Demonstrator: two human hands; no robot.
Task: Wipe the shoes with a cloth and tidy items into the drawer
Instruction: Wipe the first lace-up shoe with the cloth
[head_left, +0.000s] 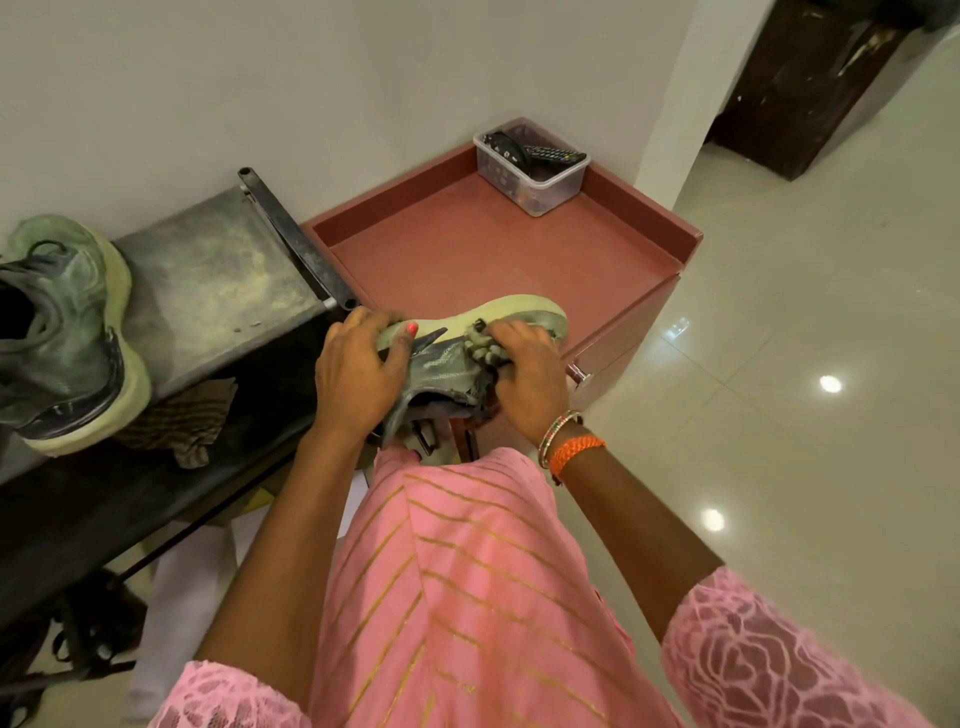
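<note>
— What does each grip hold?
— Left hand (358, 371) curls round the heel of a green shoe (457, 353); right hand (524, 374) pinches its laces, above the red cabinet's edge (519, 260)

— And the rest?
— Second shoe (62, 332) stands on the dark surface (218, 280), a striped cloth (182, 421) beside it

Dusty mesh shoe (447, 358), tarnished metal bench (208, 291), glossy tiled floor (805, 364).
</note>
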